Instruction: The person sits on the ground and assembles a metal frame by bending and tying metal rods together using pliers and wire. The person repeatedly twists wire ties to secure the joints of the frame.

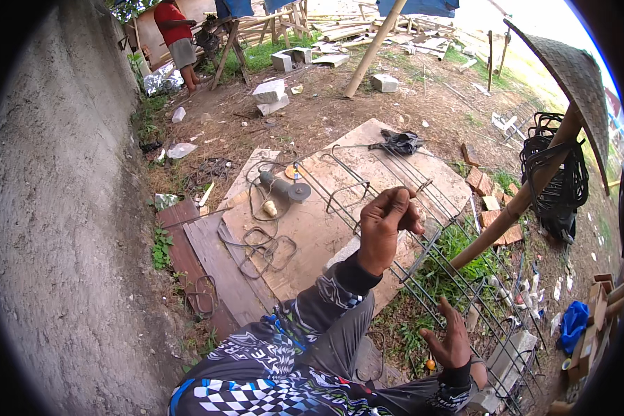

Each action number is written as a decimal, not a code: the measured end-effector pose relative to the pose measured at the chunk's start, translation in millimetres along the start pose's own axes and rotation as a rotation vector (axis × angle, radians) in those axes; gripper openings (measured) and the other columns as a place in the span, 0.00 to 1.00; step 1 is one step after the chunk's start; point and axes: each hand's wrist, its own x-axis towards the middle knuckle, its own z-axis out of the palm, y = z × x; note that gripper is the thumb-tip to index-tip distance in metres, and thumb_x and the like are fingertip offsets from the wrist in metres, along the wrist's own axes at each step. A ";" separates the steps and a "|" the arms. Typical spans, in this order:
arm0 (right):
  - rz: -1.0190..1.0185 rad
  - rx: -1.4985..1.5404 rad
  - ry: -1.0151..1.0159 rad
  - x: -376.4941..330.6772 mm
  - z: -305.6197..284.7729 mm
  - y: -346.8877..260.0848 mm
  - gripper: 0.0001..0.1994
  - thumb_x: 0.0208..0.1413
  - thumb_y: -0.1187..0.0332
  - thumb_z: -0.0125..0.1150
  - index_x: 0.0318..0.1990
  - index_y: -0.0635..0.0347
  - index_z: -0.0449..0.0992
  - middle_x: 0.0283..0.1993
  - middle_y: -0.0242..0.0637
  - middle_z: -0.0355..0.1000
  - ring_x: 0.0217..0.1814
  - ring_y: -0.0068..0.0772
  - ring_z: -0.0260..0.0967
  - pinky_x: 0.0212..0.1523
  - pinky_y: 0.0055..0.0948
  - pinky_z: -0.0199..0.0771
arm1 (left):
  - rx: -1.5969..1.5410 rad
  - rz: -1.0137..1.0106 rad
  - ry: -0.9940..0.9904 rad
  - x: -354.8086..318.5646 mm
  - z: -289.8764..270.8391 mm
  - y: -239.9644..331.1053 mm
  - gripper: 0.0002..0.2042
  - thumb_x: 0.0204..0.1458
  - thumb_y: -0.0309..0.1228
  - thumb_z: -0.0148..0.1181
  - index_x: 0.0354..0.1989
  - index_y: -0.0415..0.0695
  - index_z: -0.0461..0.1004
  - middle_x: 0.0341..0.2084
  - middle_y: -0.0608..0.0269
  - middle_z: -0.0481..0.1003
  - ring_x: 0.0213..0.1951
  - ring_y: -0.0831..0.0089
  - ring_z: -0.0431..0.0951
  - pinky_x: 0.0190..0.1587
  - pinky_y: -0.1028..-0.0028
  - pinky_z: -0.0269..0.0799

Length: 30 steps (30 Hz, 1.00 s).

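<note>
A long cage of thin steel rebar [462,288] slants from the plywood board toward the lower right, with square wire stirrups [347,197] around its bars. Above the cage, my left hand [388,225] is closed, thumb against the curled forefinger; whatever it may pinch is too small to make out. My right hand [452,338] hovers beside the bars nearer to me, fingers and thumb apart, holding nothing visible. On the plywood [312,239] lie an angle grinder [282,187] with its cord and several loose bent stirrups [265,251]. A concrete block [512,362] sits under the cage's near end.
A rough wall [62,194] runs along the left. On the right, a leaning bamboo pole [496,232] carries a bundle of stirrups [551,170]. Bricks [500,225], a black bag [400,142] and a blue cloth [573,326] lie around. A person in red [171,31] stands far left.
</note>
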 end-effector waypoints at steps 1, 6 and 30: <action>0.050 0.219 0.044 16.5 6.9 -5.8 0.30 0.57 0.65 0.61 0.65 0.64 0.58 0.48 0.47 0.72 0.44 0.39 0.71 0.47 0.34 0.70 | 0.013 -0.026 -0.051 -13.9 11.9 -11.9 0.12 0.63 0.36 0.52 0.43 0.39 0.74 0.23 0.64 0.75 0.24 0.76 0.77 0.30 0.73 0.77; 0.238 0.817 0.459 72.7 49.3 -39.3 0.18 0.64 0.72 0.53 0.60 0.67 0.65 0.48 0.42 0.73 0.48 0.25 0.69 0.48 0.23 0.67 | 0.142 -0.074 -0.176 -45.4 26.1 -55.7 0.10 0.62 0.31 0.54 0.45 0.37 0.75 0.26 0.64 0.77 0.30 0.79 0.78 0.35 0.78 0.75; 0.275 0.860 0.245 44.1 40.6 -29.4 0.10 0.67 0.67 0.48 0.40 0.63 0.74 0.19 0.21 0.56 0.18 0.11 0.48 0.18 0.18 0.46 | 0.265 -0.242 -0.256 -36.6 0.6 -92.2 0.05 0.56 0.30 0.63 0.33 0.41 0.76 0.27 0.67 0.78 0.29 0.81 0.76 0.34 0.78 0.73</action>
